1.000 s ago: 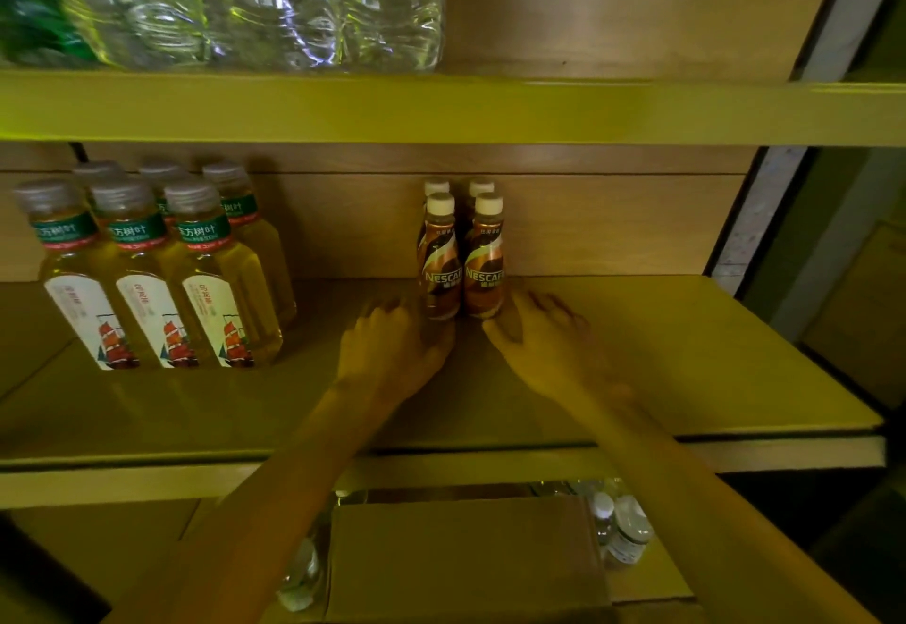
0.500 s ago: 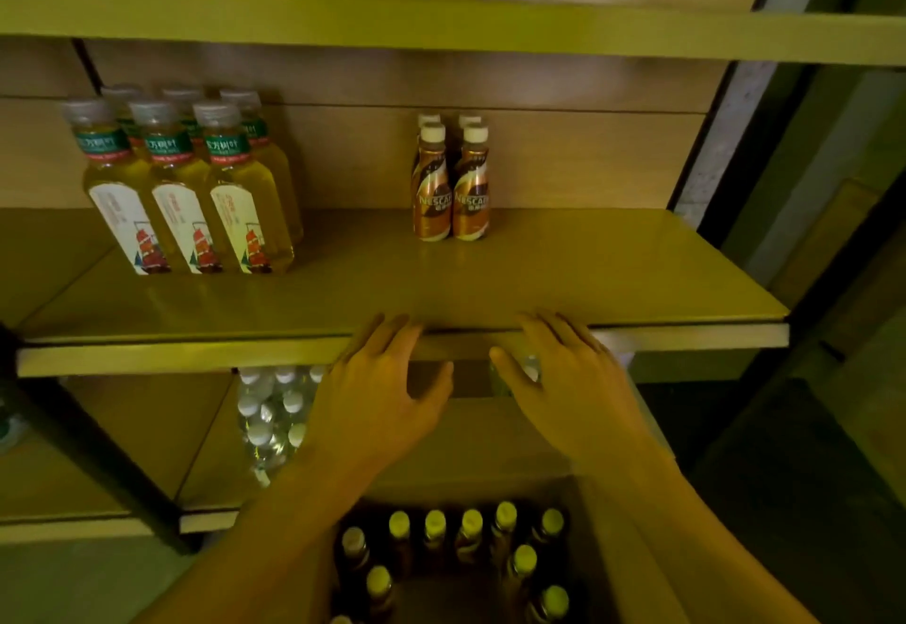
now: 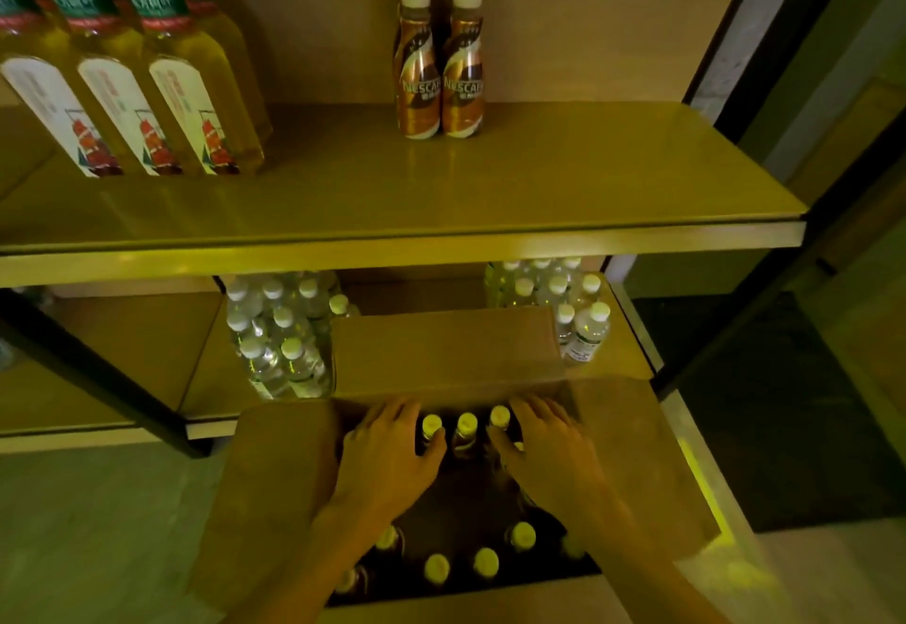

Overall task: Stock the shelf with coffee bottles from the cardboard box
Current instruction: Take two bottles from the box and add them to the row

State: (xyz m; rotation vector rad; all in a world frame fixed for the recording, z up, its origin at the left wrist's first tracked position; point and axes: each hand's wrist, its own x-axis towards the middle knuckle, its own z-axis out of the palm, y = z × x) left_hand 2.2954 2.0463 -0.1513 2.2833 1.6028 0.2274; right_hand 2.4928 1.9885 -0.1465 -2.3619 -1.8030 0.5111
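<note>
Coffee bottles (image 3: 465,429) stand capped in the cardboard box (image 3: 274,466); my left hand (image 3: 387,452) and right hand (image 3: 544,447) hover spread, gripping nothing. I should pinch necks and lift straight toward the shelf (image 3: 539,192).

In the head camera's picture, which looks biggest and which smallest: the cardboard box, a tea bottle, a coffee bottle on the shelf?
1. Cardboard box, though it is nearest the camera.
2. Tea bottle.
3. Coffee bottle on the shelf, which stands farther back.

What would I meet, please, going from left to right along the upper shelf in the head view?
Yellow tea bottles → bare shelf board → Nescafe coffee bottles → more bare board, up to the shelf's right end.
</note>
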